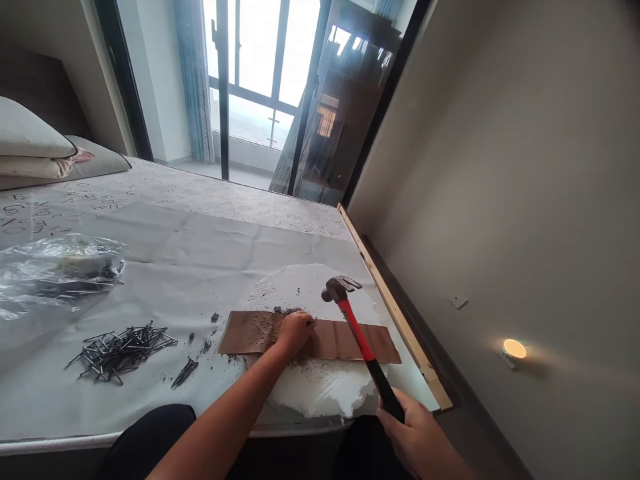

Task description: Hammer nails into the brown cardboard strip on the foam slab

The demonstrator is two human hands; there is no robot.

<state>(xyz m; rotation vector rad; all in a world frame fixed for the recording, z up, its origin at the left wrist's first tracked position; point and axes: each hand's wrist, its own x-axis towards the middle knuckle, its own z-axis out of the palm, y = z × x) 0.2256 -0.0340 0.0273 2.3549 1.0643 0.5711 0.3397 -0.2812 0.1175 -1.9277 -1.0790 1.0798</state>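
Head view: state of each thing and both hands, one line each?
hammer: raised, head above the board
right hand: shut on the hammer handle
left hand: fingers pinched, resting on the board
board: flat on the foam, small holes at its left end
foam: lying under the board
nails: loose pile
plastic bag: crumpled, lying flat

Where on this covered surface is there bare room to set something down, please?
Bare cloth lies between the plastic bag and the white foam slab, and beyond toward the pillows. Crowded: the nail pile, and the brown board under the left hand and hammer.
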